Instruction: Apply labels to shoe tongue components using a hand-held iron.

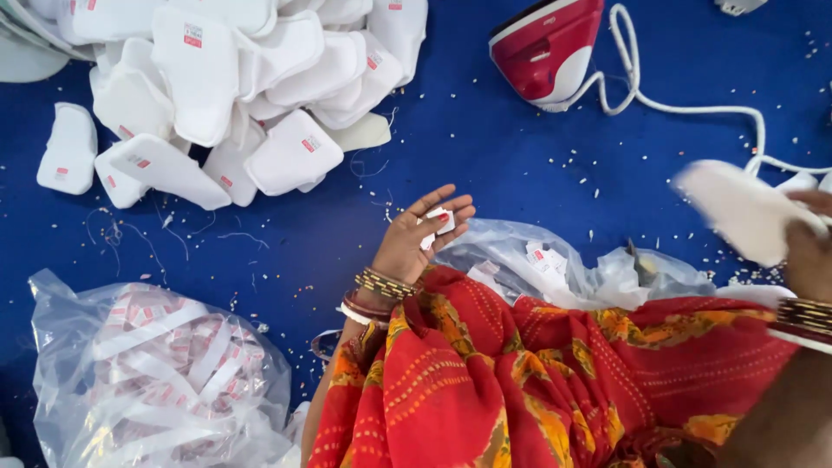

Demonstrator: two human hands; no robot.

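My left hand (416,238) rests palm up over the blue cloth surface, fingers curled around a small white label with red print (438,224). Several bangles circle that wrist. My right hand (810,251) is at the right edge, blurred, gripping a white padded fabric piece (741,211). A red and orange patterned cloth (537,381) covers my lap below both hands.
A heap of white padded pieces with small red labels (225,87) lies at the top left. A red and white iron (548,48) with a white cord (693,108) stands top centre. A clear bag of label strips (156,373) sits bottom left; another clear bag (555,260) lies by my left hand.
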